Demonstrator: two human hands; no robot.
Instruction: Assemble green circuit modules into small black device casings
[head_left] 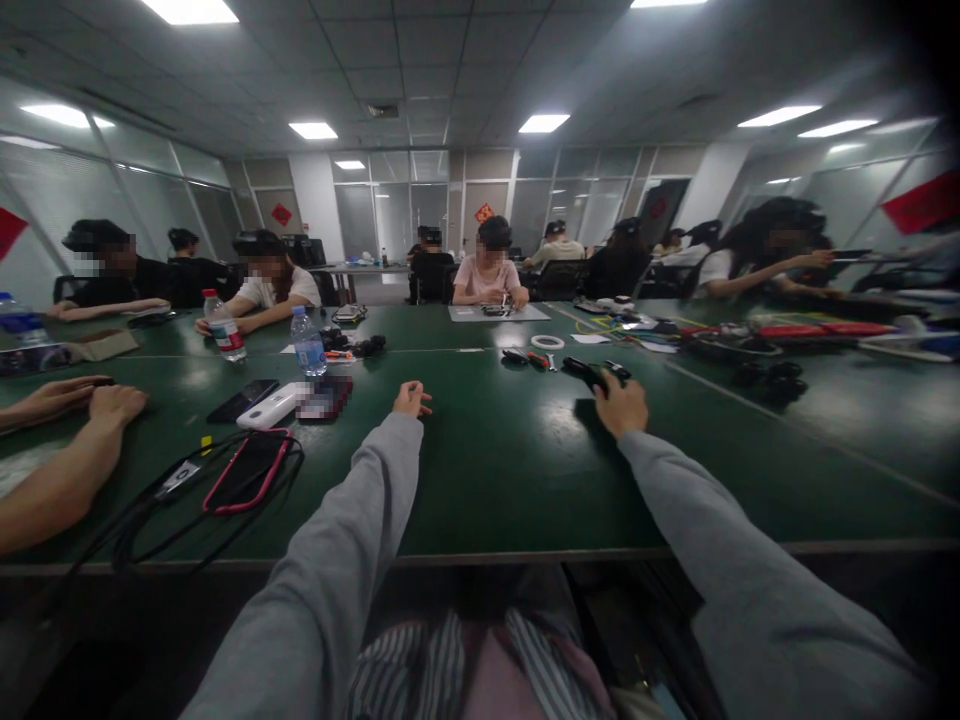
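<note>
My left hand (412, 399) hovers over or rests on the green table (487, 460), fingers loosely apart and nothing in them. Farther right, my right hand (624, 406) has its thumb and fingers around a dark elongated object (581, 371) whose kind I cannot make out. Just left of that object lie a small wrench (551, 362), a red-and-black tool (536, 360) and a black-handled tool (514, 357). Behind them is a white ring like a tape roll (547, 342).
To the left are a pink-rimmed phone (249, 472), black cables (161, 490), a white power bank-like block (274, 406) and two bottles, one clear (308, 342), one red-labelled (224, 328). Another person's hands (112, 400) rest at the far left. Across sits a person at a grey mat (457, 314).
</note>
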